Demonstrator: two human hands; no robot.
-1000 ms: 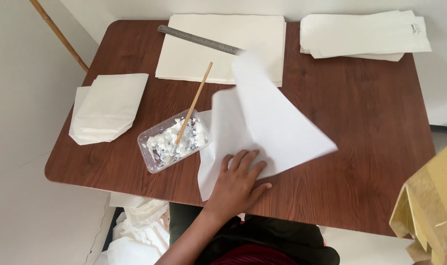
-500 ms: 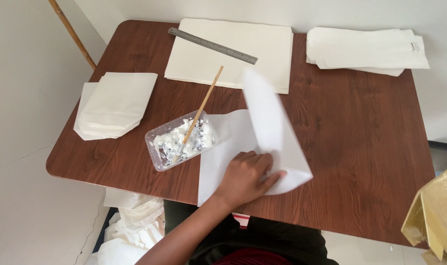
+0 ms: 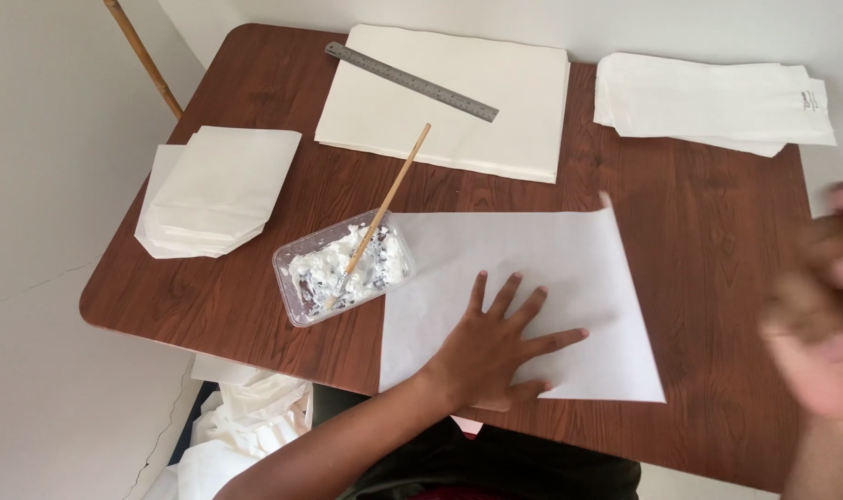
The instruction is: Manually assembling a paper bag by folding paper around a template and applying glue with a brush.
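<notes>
A brown wood table point(image 3: 718, 278) stands by a white wall. A white sheet point(image 3: 533, 278) lies flat near the front edge, and its bottom left corner sticks out a little over that edge. The left hand point(image 3: 496, 347) lies flat on the sheet with fingers spread wide, pressing it down and pinching nothing. The right hand point(image 3: 815, 306) is up by the right edge of the table, off the sheet. It is a blur, so I cannot tell if it is spread or closed.

A clear tub point(image 3: 343, 268) of white paste touches the sheet's left edge, with a stick point(image 3: 384, 208) leaning in it. Behind the sheet is bare wood, then a stack of paper point(image 3: 459, 111) with a ruler point(image 3: 412, 81) on it. Folded bags point(image 3: 218, 190) sit at the left edge, hanging over a bit. More bags point(image 3: 709, 102) lie at the far right corner. The wood right of the sheet is bare.
</notes>
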